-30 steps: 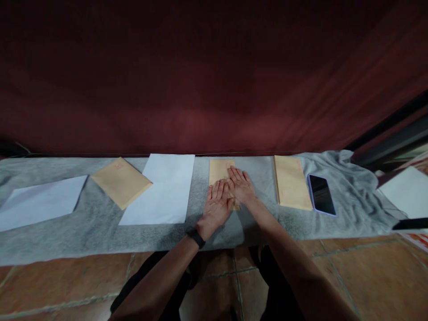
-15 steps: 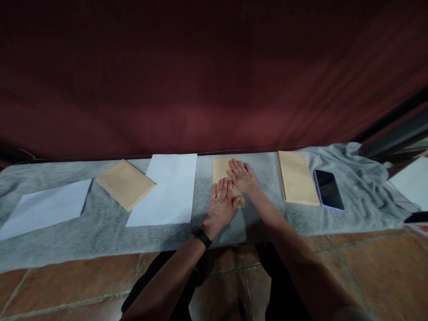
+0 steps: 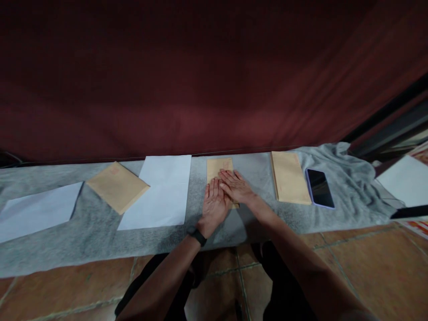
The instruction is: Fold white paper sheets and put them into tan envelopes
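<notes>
A brown paper envelope (image 3: 216,165) lies upright in front of me on the grey cloth, its lower half mostly covered by my hands. My left hand (image 3: 215,203) rests flat on its left and lower part, fingers stretched out and pointing away from me. My right hand (image 3: 236,186) lies flat across the envelope's middle and right side, fingers extended, its thumb side against my left hand. A dark band (image 3: 198,236) is around my left wrist. Neither hand grips anything.
Left of the hands are white paper sheets (image 3: 165,196), with another brown envelope (image 3: 117,185) overlapping them, and a folded white paper (image 3: 38,209). To the right lie a stack of brown envelopes (image 3: 290,178) and a phone (image 3: 320,188). A dark red curtain (image 3: 187,89) hangs behind.
My right hand has slid down the envelope toward my left hand, uncovering its upper right part with a reddish print. The whole view has shifted slightly.
</notes>
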The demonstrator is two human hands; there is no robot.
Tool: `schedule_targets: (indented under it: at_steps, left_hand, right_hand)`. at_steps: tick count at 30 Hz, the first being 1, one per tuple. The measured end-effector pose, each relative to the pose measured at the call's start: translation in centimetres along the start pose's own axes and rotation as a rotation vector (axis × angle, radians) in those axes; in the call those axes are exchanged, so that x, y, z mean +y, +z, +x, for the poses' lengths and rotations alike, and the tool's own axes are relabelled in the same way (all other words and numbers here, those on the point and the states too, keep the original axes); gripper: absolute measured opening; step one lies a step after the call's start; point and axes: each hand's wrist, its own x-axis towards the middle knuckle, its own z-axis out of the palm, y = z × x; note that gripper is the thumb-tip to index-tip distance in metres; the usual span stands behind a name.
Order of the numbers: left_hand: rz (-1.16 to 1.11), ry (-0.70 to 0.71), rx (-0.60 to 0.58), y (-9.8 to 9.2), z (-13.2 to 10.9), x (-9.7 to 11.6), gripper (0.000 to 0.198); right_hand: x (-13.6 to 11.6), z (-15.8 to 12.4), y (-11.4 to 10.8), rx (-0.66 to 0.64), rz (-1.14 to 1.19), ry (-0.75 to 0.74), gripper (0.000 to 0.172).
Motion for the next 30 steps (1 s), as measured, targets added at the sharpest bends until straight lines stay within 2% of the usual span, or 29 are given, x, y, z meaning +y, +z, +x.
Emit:
schedule_targets:
  at_steps: [6, 21, 30]
  left_hand:
    - [-0.01, -0.07, -0.025, 0.1, 0.7, -0.1, 0.063]
    - [0.071, 0.002, -0.12, -0.1, 1.5, -1.9, 0.063]
    - [0.02, 0.007, -0.062, -0.2, 1.9, -2.1, 0.06]
  right_hand:
    - [-0.8, -1.0, 0.0, -0.024, 0.021, 0.001, 0.06]
    - [-2.1, -3.4, 0.4, -0.017, 0.032, 0.0, 0.064]
    - [-3.8, -5.5, 0.9, 0.081, 0.019, 0.035, 0.063]
